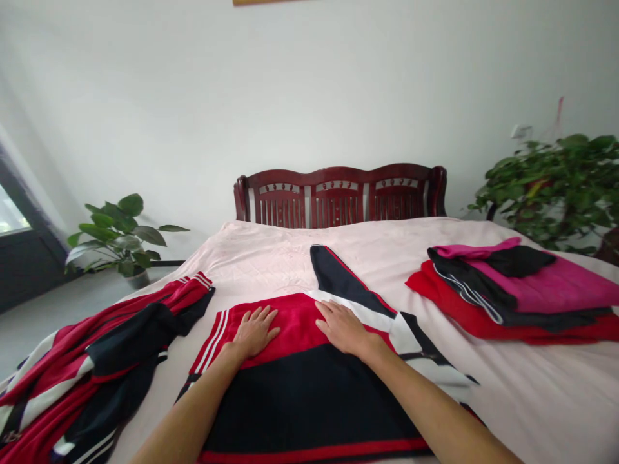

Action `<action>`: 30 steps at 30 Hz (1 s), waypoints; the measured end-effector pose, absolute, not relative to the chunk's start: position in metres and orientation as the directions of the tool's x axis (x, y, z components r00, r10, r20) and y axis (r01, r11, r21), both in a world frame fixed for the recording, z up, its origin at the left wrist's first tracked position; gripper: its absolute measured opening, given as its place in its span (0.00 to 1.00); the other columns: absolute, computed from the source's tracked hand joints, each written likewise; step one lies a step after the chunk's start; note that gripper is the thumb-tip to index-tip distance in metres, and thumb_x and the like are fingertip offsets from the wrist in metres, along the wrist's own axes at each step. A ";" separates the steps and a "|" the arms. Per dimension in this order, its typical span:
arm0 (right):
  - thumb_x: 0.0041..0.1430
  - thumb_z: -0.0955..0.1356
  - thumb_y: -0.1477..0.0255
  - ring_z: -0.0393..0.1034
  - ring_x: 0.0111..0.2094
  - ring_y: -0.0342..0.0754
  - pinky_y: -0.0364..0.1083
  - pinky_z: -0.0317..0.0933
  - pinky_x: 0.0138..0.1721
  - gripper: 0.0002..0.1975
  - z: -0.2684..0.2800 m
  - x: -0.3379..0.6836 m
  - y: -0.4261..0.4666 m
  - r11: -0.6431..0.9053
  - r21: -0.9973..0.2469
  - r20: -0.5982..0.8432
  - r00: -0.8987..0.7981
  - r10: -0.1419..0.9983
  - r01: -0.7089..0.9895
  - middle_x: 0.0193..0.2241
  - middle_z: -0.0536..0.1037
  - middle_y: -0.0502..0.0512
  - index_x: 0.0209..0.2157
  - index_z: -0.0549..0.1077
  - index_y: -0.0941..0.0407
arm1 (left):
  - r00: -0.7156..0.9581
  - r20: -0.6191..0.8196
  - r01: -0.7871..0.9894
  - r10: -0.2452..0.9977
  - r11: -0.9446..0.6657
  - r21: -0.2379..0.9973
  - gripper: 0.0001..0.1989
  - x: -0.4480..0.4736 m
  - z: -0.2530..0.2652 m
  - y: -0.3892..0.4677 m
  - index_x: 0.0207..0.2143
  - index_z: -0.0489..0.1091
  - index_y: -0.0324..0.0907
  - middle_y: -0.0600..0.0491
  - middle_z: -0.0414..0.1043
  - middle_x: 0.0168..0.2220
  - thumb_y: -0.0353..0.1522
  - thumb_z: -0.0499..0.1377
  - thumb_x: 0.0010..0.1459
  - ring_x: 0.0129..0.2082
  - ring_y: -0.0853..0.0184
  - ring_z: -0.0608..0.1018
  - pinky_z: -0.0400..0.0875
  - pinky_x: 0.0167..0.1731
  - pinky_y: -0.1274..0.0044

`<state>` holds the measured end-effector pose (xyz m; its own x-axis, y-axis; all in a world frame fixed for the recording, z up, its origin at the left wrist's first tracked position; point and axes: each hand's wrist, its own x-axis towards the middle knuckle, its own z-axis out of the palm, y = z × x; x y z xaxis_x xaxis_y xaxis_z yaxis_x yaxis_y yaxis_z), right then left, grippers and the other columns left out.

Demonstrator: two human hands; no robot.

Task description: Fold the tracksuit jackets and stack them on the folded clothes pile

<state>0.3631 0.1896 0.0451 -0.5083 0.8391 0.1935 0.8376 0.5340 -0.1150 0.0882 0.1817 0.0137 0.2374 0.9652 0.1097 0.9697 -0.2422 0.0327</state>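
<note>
A red, navy and white track jacket [309,393] lies spread on the bed in front of me, its lower edge trimmed in red. One navy sleeve [338,274] with a red stripe points away toward the headboard. On the left, white stripes run along a red part folded inward. My left hand [254,332] rests flat on the red cloth, fingers spread. My right hand [341,327] also lies flat, where the red meets the white panel. Neither hand grips anything.
A heap of red, navy and white clothes [130,361] lies at the left. Folded garments in pink, black and red form a stack [522,290] at the right. Behind the pink bedsheet [271,258] stands a dark wooden headboard [338,193]. Potted plants [120,235] flank the bed.
</note>
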 end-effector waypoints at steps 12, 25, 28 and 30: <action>0.68 0.53 0.56 0.43 0.69 0.54 0.57 0.41 0.67 0.31 -0.020 0.404 0.266 0.397 -0.111 0.153 -0.380 0.912 0.911 0.69 0.54 0.56 0.67 0.57 0.53 | 0.031 0.045 0.999 0.999 -0.032 0.018 0.31 0.040 0.008 0.189 0.66 0.56 0.50 0.43 0.51 0.69 0.49 0.45 0.65 0.67 0.47 0.57 0.49 0.60 0.45; 0.65 0.58 0.70 0.68 0.54 0.55 0.53 0.61 0.53 0.22 0.008 0.449 0.295 0.067 -0.224 0.253 -0.008 0.968 0.972 0.55 0.73 0.61 0.56 0.71 0.54 | -0.020 0.088 1.000 0.996 0.021 -0.007 0.29 0.032 -0.004 0.186 0.67 0.55 0.46 0.42 0.48 0.70 0.44 0.45 0.67 0.68 0.50 0.57 0.49 0.61 0.48; 0.62 0.63 0.65 0.67 0.54 0.62 0.58 0.62 0.50 0.23 0.012 0.455 0.304 -0.138 -0.261 0.198 0.193 0.961 0.955 0.53 0.73 0.70 0.56 0.70 0.59 | -0.022 0.123 0.997 0.992 0.012 0.080 0.26 0.027 0.000 0.189 0.63 0.61 0.48 0.45 0.55 0.68 0.43 0.44 0.67 0.66 0.53 0.61 0.51 0.61 0.52; 0.59 0.66 0.61 0.66 0.54 0.65 0.60 0.61 0.49 0.25 0.014 0.458 0.310 -0.237 -0.282 0.131 0.282 0.950 0.930 0.51 0.73 0.74 0.54 0.71 0.62 | -0.029 0.132 0.991 0.991 0.011 0.135 0.23 0.022 0.006 0.195 0.58 0.68 0.48 0.48 0.65 0.63 0.41 0.43 0.68 0.61 0.57 0.68 0.57 0.60 0.60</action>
